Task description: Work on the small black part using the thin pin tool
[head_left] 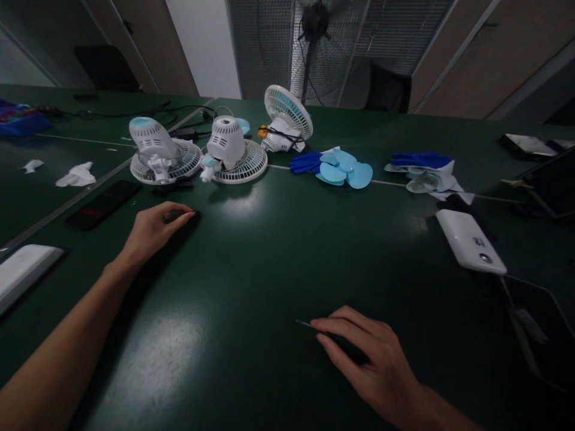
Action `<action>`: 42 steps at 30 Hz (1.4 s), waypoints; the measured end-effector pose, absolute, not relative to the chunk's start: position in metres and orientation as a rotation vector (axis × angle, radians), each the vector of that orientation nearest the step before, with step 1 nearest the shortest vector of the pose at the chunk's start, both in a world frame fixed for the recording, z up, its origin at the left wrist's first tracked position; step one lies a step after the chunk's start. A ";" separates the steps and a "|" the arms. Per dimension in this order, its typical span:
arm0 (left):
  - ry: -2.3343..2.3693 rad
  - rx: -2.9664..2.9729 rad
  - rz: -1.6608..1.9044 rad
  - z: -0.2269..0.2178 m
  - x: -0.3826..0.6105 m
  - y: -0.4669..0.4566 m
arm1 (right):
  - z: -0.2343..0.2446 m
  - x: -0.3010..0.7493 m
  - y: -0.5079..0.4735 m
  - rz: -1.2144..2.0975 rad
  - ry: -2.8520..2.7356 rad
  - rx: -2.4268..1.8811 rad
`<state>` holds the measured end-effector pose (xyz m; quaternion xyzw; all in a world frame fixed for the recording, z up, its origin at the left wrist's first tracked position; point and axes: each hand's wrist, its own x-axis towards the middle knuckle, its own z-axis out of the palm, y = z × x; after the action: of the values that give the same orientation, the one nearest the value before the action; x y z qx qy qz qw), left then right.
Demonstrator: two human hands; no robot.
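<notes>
My left hand point(155, 228) rests on the dark green table point(251, 251) at mid-left. Its fingers are curled together, with the tips pressed on a small dark thing point(194, 214) that I cannot make out. My right hand point(371, 356) lies low at the front right. Its fingers are closed over a thin rod-like thing, and only the rod's pale tip point(300, 322) pokes out to the left. Beyond the left hand, three small white desk fans point(164, 152) point(231, 149) point(287, 120) lie on the table. Loose light-blue fan blades point(344, 169) lie to their right.
A black phone point(103, 203) lies left of my left hand, with crumpled tissue point(76, 175) further back. Blue gloves point(420, 160) and a white oblong device point(469, 241) are on the right. A white slab point(22, 272) sits at the left edge. A standing fan point(317, 24) is behind the table.
</notes>
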<state>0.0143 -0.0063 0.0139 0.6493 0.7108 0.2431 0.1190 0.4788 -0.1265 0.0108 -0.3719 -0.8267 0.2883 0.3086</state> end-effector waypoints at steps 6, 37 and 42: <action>2.107 1.826 0.767 0.013 0.018 -0.006 | 0.010 0.479 -0.127 0.746 -2.205 -1.002; 2.155 1.594 0.877 0.006 0.027 -0.001 | 0.007 0.481 -0.129 0.800 -2.211 -1.011; 2.122 1.550 0.908 -0.003 0.021 0.005 | 0.007 0.480 -0.128 0.797 -2.202 -1.006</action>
<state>0.0210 0.0054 -0.0026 0.5485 0.7509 0.3212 0.1796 0.4802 -0.1281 0.0073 -0.3777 -0.8262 0.2990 0.2922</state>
